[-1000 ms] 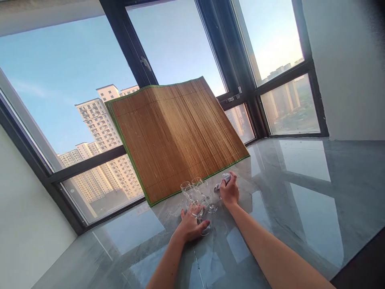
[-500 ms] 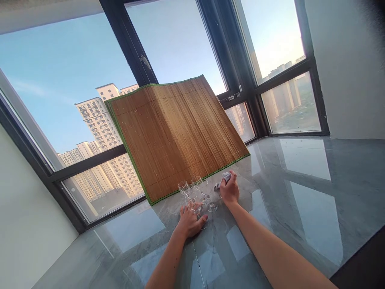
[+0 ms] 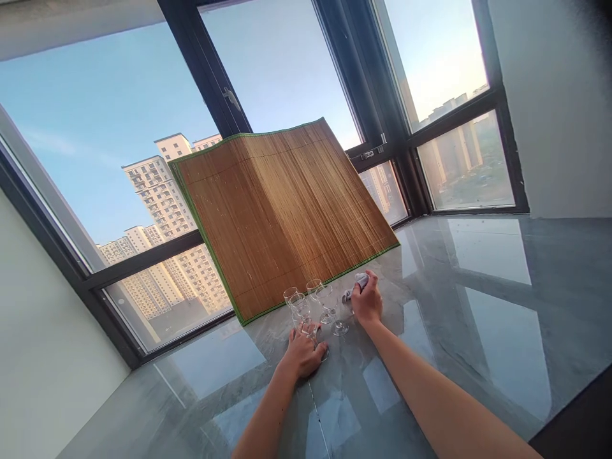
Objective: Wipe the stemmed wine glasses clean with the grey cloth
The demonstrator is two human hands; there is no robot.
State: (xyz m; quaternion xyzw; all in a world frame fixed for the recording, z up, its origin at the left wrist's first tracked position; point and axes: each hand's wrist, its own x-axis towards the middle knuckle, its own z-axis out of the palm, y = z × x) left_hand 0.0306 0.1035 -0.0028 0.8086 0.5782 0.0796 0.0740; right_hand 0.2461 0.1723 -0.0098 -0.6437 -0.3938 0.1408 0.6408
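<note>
Several clear stemmed wine glasses stand close together on the glossy grey surface; one wine glass (image 3: 326, 305) is at the right of the group. My left hand (image 3: 305, 352) is low in front of them, its fingers closed about the lower part of the nearest wine glass (image 3: 313, 329), the thumb out to the right. Much of that glass is hidden by the hand or hard to see. To the right of the group, my right hand (image 3: 368, 301) is closed on a crumpled whitish-grey cloth (image 3: 356, 286), held just off the glasses.
A bamboo mat (image 3: 287, 210) with green edging leans against the dark window frame (image 3: 220, 70) behind the glasses. The polished grey surface (image 3: 430, 357) carries bright window reflections. White walls (image 3: 43, 319) rise at both sides, and tall buildings show outside.
The whole view has shifted slightly to the right. My left hand sits a little lower around its glass; the right hand with the cloth has hardly moved.
</note>
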